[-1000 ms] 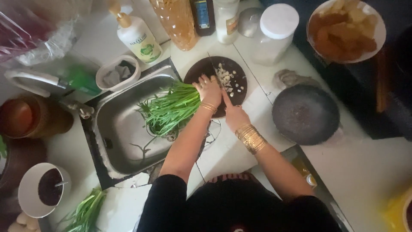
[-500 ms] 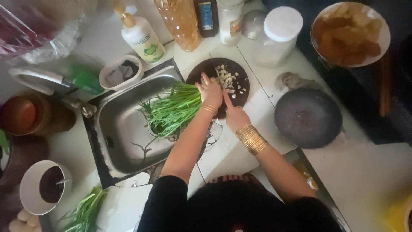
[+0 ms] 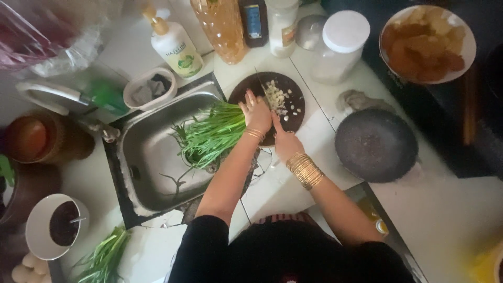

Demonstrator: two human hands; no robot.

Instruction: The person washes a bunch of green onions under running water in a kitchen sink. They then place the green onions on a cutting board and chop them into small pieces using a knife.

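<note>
While the left hand (image 3: 257, 111) presses down flat on a bunch of greens (image 3: 212, 135), fingers spread and not clenched, the right hand (image 3: 285, 140) is closed around a knife (image 3: 263, 87). Blade runs up across the board (image 3: 293, 118), past the left fingertips. Handle hidden in the fist.

Greens: long thin stalks, cut ends on the board under the left hand, leafy ends hanging out over the sink (image 3: 152, 157). A few loose strands lie in the sink basin.

Board: round, dark, on the white counter (image 3: 325, 141) just right of the sink. A small heap of pale chopped bits (image 3: 276, 98) sits on it, right of the blade.

Both wrists carry gold bangles, a thicker stack on the right. Sleeves black.

Around:
- Dark stone mortar (image 3: 376, 144) right of the board, near but apart.
- White-lidded jar (image 3: 340, 44) behind the board; bottles in a row left of it.
- Pump bottle (image 3: 170, 44) behind the sink, small white tub (image 3: 149, 89) beside it.
- Bowl of fried pieces (image 3: 427, 42) far right, top.
- White cup (image 3: 55, 225) with dark contents and a spoon, lower left; more greens (image 3: 102, 259) on the counter just beside it.
- Brown pot (image 3: 36, 139) at left edge.

Picture is dim and soft; whether the knife edge touches the greens cannot be told.
</note>
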